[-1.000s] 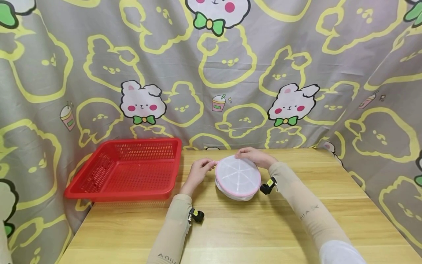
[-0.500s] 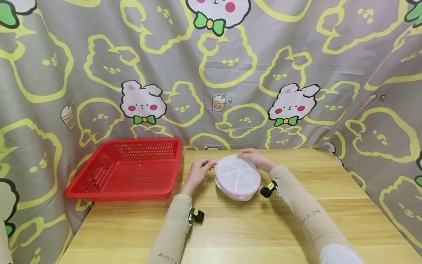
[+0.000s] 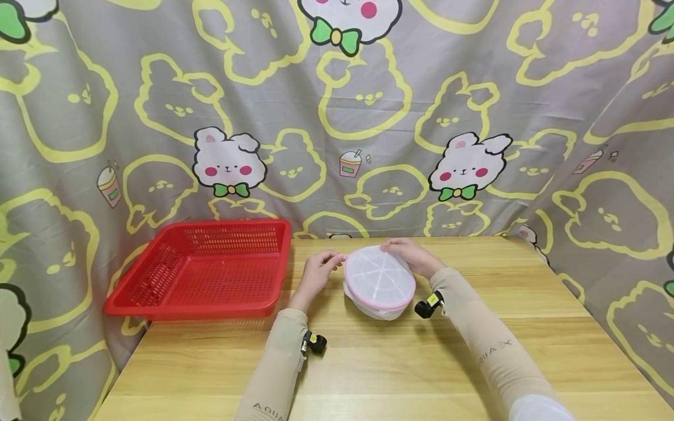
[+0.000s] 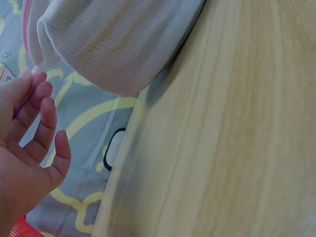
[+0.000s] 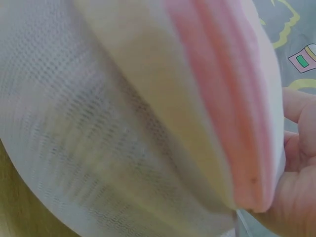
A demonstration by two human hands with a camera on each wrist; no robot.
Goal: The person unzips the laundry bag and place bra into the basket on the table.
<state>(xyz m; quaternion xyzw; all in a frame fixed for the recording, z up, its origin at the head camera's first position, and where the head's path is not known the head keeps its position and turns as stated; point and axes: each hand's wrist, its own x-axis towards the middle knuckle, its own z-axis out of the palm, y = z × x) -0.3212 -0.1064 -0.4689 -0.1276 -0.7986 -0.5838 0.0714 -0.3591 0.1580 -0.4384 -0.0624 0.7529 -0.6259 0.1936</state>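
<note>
A round white mesh laundry bag point(image 3: 380, 278) with pink zipper trim is held tilted over the table, its flat, spoke-patterned face towards me. At its upper left, my left hand point(image 3: 315, 276) pinches a small pale pink zipper pull point(image 4: 35, 70) between thumb and index finger, the other fingers loosely bent. My right hand point(image 3: 413, 256) grips the bag's upper right rim. Close up in the right wrist view, the pink zipper band point(image 5: 224, 98) runs along the bag's edge beside that hand. Whatever is inside the bag cannot be seen.
A red perforated plastic basket point(image 3: 221, 286) stands at the left of the wooden table point(image 3: 379, 374). Behind the table hangs a grey curtain point(image 3: 295, 88) with yellow outlines and rabbit faces. Each wrist wears a small black camera.
The bag's top has tipped slightly, and my right hand has shifted a little to the right and down with it. My left hand stays almost still at the zipper pull.
</note>
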